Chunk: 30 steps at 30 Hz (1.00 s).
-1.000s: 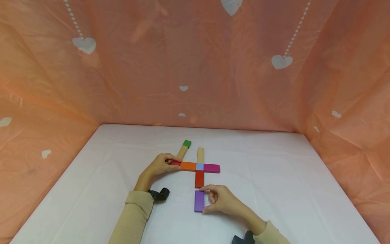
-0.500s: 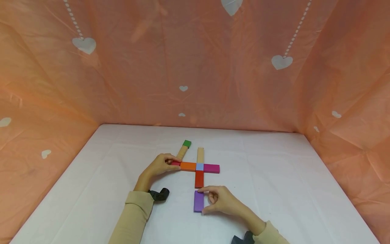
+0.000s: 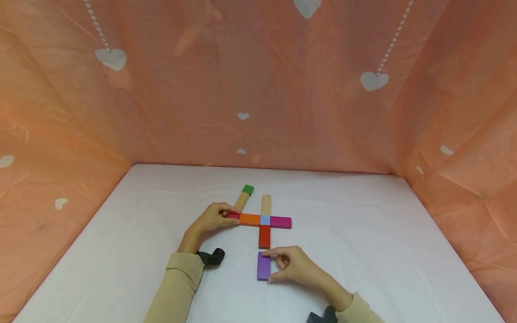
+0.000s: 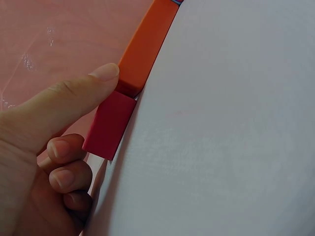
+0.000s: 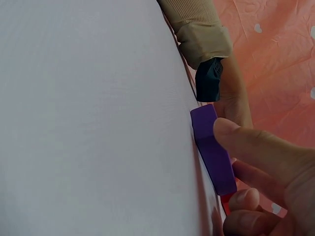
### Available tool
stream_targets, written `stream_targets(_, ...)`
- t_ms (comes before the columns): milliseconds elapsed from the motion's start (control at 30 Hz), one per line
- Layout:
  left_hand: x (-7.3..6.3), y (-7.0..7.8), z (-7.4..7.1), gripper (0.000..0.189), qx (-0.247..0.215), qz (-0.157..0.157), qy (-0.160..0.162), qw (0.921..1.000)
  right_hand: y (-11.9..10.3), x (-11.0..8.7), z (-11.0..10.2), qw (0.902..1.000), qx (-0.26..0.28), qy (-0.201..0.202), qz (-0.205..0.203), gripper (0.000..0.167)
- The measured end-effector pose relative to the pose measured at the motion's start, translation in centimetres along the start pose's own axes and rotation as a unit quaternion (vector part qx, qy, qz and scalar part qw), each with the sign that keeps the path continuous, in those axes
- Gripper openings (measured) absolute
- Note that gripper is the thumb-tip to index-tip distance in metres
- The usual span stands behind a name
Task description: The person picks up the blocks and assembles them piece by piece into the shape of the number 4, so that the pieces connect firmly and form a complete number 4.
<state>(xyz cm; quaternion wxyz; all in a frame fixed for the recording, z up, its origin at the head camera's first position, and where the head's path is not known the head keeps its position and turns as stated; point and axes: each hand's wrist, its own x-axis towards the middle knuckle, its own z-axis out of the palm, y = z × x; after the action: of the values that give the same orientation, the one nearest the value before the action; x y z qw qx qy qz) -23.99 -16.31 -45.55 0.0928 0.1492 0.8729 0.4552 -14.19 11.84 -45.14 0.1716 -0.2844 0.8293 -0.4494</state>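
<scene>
In the head view, my left hand [image 3: 214, 218] pinches a crimson block [image 3: 233, 216] at the left end of a row, mostly hidden by the fingers. The thumb lies at its joint with an orange block [image 3: 249, 220]. My right hand [image 3: 296, 265] holds a purple block [image 3: 264, 267] on its right side, index finger at the far end and thumb at the near end. A narrow gap parts the purple block from a red block [image 3: 264, 237]. The red block meets a small light blue square block [image 3: 265, 220], which also touches the orange block and a magenta block [image 3: 280, 222].
A plain wooden block [image 3: 265, 205] runs back from the light blue one. Behind the left fingers, another wooden piece [image 3: 242, 202] slants toward a green block [image 3: 248, 189]. All lie on a white tabletop [image 3: 355, 251] with an orange curtain [image 3: 258, 89] around it.
The purple block has shifted very slightly left, and my right index finger has slid a little over its far end. My left hand and the other blocks stay put.
</scene>
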Motion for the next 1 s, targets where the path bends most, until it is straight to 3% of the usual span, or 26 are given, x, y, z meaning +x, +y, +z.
stream_targets(333, -0.09, -0.04, -0.10, 0.027, 0.007, 0.009, 0.004, 0.9999, -0.03, 0.05, -0.02, 1.0000, -0.005, 0.003, 0.004, 0.049)
stream_targets(1000, -0.03, 0.34, -0.04, 0.028, 0.011, -0.007, 0.001, 0.9999, -0.05, 0.06, -0.14, 0.9998, 0.010, -0.001, 0.015, 0.048)
